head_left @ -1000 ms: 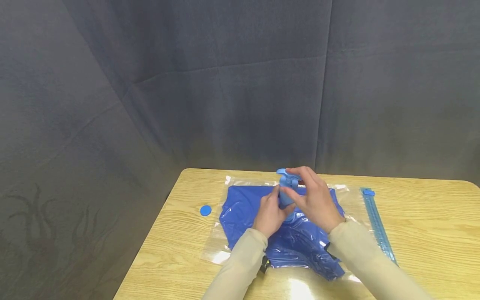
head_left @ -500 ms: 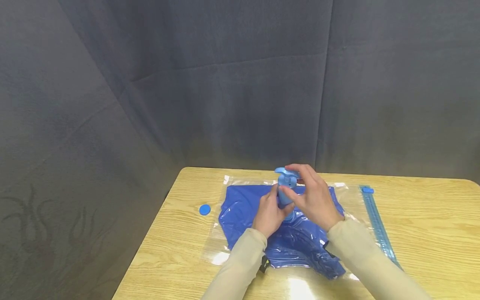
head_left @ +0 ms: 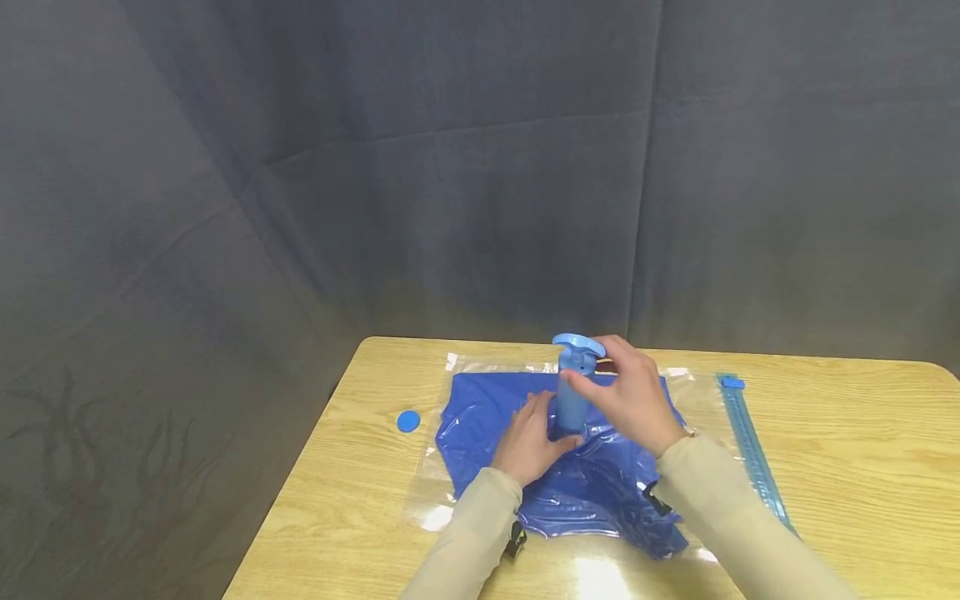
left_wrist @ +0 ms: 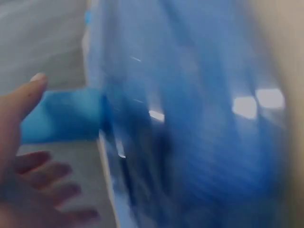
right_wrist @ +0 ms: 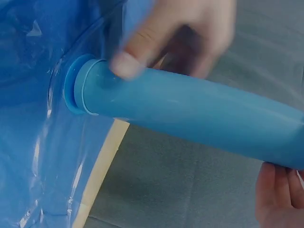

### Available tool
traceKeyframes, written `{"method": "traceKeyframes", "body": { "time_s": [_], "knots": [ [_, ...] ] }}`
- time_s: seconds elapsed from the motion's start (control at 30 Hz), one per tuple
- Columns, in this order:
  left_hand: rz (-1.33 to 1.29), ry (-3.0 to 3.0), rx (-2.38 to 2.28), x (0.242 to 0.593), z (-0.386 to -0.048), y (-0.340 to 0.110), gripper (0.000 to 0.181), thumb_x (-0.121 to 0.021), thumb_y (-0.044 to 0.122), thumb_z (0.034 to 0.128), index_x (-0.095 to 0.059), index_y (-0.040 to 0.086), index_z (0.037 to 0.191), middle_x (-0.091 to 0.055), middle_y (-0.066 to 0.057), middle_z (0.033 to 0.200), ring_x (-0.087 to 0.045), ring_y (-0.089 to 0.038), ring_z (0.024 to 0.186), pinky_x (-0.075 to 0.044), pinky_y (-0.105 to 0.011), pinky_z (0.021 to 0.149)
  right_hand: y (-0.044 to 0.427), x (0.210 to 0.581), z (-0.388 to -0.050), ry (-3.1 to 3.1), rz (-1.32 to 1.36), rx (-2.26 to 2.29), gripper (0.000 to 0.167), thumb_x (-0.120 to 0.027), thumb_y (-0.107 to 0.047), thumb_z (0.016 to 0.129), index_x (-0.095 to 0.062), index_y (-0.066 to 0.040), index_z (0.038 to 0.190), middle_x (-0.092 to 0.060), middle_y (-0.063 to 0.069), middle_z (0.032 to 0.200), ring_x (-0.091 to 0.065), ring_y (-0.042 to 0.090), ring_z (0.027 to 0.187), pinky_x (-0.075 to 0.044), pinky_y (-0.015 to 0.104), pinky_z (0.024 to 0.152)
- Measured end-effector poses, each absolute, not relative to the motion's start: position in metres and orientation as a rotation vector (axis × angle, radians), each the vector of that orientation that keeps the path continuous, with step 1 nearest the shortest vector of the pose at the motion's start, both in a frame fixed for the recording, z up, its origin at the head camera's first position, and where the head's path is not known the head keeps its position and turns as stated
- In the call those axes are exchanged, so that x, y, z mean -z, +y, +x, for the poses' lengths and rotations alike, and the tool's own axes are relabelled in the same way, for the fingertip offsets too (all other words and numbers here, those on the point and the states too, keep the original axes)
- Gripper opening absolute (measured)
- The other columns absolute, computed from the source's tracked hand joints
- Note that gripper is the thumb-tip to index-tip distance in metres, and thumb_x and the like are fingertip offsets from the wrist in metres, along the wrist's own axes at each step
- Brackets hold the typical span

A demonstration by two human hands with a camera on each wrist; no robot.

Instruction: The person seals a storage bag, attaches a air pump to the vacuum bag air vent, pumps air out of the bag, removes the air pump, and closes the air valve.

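Note:
A light-blue hand pump point(head_left: 572, 407) stands on a clear bag with blue contents point(head_left: 476, 417). In the right wrist view its base meets a round valve point(right_wrist: 71, 97) in the film. My right hand point(head_left: 637, 400) grips the pump's top, fingers at the curved handle point(head_left: 577, 342) and thumb on the body. My left hand point(head_left: 525, 446) is beside the pump's lower end, thumb toward its base; the left wrist view shows this hand point(left_wrist: 23, 194) with fingers spread and loose around the barrel point(left_wrist: 66, 116). Whether the thumb touches the pump, I cannot tell.
A small blue disc point(head_left: 408, 421) lies on the wooden table point(head_left: 345, 483), left of the bag. Along the bag's right end runs a blue zip strip point(head_left: 753, 442) with a slider point(head_left: 732, 382). A dark curtain point(head_left: 465, 208) hangs behind.
My left hand has loosened from the pump's body and moved down toward its base, uncovering more of the barrel. The right hand stays at the top, and the handle's angle has changed slightly.

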State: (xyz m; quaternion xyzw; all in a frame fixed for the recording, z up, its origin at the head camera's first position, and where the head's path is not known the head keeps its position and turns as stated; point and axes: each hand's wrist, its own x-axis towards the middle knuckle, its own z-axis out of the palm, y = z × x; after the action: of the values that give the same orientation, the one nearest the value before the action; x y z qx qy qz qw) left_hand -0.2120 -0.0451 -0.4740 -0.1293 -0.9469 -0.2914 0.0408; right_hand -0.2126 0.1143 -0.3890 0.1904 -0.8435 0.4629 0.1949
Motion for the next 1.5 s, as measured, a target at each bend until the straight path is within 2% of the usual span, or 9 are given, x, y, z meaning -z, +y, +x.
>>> {"method": "traceKeyframes", "body": {
  "time_s": [0.1,0.2,0.53,0.8,1.07,1.17,1.33,1.5],
  "knots": [
    [-0.340,-3.063,0.768,0.481,-0.209,-0.053,0.085,-0.074,0.051,0.0784,-0.043,0.004,0.141,-0.039,-0.019,0.151,-0.027,-0.046,0.142,-0.026,-0.069,0.109,0.116,0.390,-0.213,-2.404,0.498,-1.318,0.039,-0.078,-0.024,0.082,-0.063,-0.009,0.115,-0.066,0.005,0.103,-0.070,0.028,0.096,-0.058,0.042,0.082],
    [-0.322,-3.177,0.676,0.484,-0.207,-0.057,0.088,-0.076,0.053,0.0749,-0.043,0.006,0.142,-0.031,-0.019,0.155,-0.021,-0.049,0.144,-0.021,-0.073,0.108,0.117,0.390,-0.213,-2.449,0.456,-1.331,0.041,-0.076,-0.027,0.083,-0.062,-0.010,0.118,-0.066,0.007,0.107,-0.069,0.031,0.098,-0.058,0.044,0.081],
    [-0.300,-3.222,0.687,0.483,-0.207,-0.060,0.091,-0.080,0.052,0.0711,-0.044,0.007,0.141,-0.030,-0.019,0.156,-0.020,-0.049,0.144,-0.020,-0.075,0.107,0.118,0.386,-0.213,-2.479,0.461,-1.357,0.041,-0.075,-0.025,0.085,-0.060,-0.010,0.121,-0.068,0.010,0.107,-0.070,0.035,0.097,-0.059,0.044,0.077],
    [-0.297,-3.235,0.710,0.485,-0.208,-0.061,0.091,-0.080,0.052,0.0714,-0.043,0.008,0.142,-0.029,-0.018,0.157,-0.018,-0.049,0.144,-0.017,-0.075,0.108,0.119,0.385,-0.213,-2.466,0.573,-1.397,0.037,-0.073,-0.020,0.086,-0.062,-0.007,0.119,-0.070,0.010,0.108,-0.068,0.033,0.102,-0.056,0.049,0.087],
    [-0.281,-3.211,0.752,0.487,-0.209,-0.061,0.090,-0.080,0.051,0.0713,-0.044,0.007,0.141,-0.029,-0.019,0.156,-0.018,-0.050,0.144,-0.015,-0.076,0.107,0.121,0.388,-0.213,-2.464,0.556,-1.473,0.037,-0.073,-0.019,0.086,-0.061,-0.010,0.120,-0.069,0.010,0.109,-0.068,0.034,0.102,-0.058,0.046,0.083],
    [-0.231,-3.119,0.948,0.487,-0.209,-0.060,0.090,-0.079,0.049,0.0743,-0.041,0.003,0.142,-0.035,-0.021,0.153,-0.026,-0.048,0.142,-0.020,-0.071,0.110,0.121,0.391,-0.215,-2.464,0.547,-1.490,0.037,-0.073,-0.020,0.086,-0.061,-0.010,0.120,-0.069,0.011,0.110,-0.068,0.034,0.102,-0.057,0.046,0.084],
    [-0.227,-2.805,1.443,0.478,-0.210,-0.056,0.082,-0.073,0.044,0.0825,-0.037,0.003,0.144,-0.045,-0.018,0.146,-0.043,-0.035,0.136,-0.036,-0.052,0.111,0.122,0.395,-0.218,-2.464,0.540,-1.512,0.038,-0.071,-0.021,0.088,-0.059,-0.010,0.122,-0.067,0.012,0.113,-0.067,0.035,0.104,-0.057,0.046,0.085],
    [-0.380,-2.582,1.696,0.464,-0.214,-0.052,0.068,-0.070,0.028,0.0872,-0.039,0.006,0.143,-0.049,-0.014,0.145,-0.047,-0.032,0.134,-0.042,-0.046,0.108,0.121,0.396,-0.220,-2.447,0.546,-1.587,0.037,-0.068,-0.021,0.091,-0.057,-0.008,0.124,-0.064,0.017,0.116,-0.067,0.038,0.105,-0.056,0.050,0.087]
  ]
}}
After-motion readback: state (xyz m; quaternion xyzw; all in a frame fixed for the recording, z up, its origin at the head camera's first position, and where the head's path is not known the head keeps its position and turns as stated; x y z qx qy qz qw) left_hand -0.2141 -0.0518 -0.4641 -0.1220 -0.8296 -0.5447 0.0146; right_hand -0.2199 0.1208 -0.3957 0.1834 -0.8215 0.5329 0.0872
